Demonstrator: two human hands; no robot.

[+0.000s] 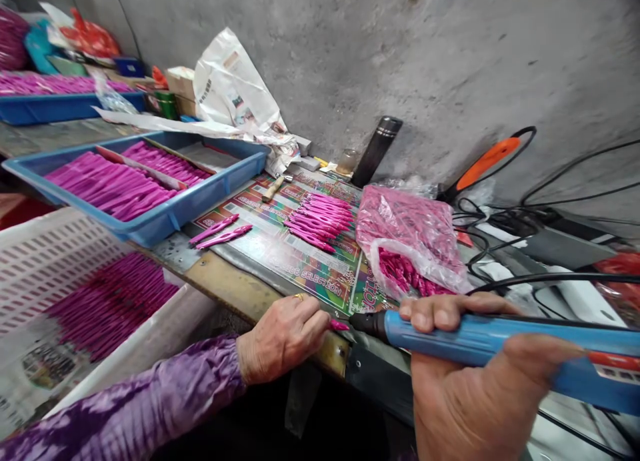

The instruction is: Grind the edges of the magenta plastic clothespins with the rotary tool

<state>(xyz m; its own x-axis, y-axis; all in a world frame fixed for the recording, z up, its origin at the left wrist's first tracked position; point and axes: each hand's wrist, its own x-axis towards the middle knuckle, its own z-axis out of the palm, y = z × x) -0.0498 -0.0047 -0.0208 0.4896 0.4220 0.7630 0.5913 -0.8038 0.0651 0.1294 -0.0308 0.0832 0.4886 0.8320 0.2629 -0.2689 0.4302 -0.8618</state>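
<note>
My left hand (287, 334) is closed at the front edge of the bench, gripping a slim pink piece (340, 325). Only its pointed end shows; the rest is hidden in my fingers. My right hand (475, 387) is wrapped round a blue electric screwdriver (450, 337), held level. Its dark nose points left at the pink tip, close to it; whether they touch I cannot tell. Beyond my hands lies a row of similar pink pieces (320, 222) on a printed sheet (313, 274). Two loose pink pieces (224, 236) rest to the left.
An open plastic bag (410, 221) of small pink parts sits right of the row. A blue tray (150, 231) of pink pieces stands left, above a white basket (45, 247). Behind are a small wooden-handled tool (273, 189), a black cylinder (376, 151), an orange-handled tool (487, 164) and cables.
</note>
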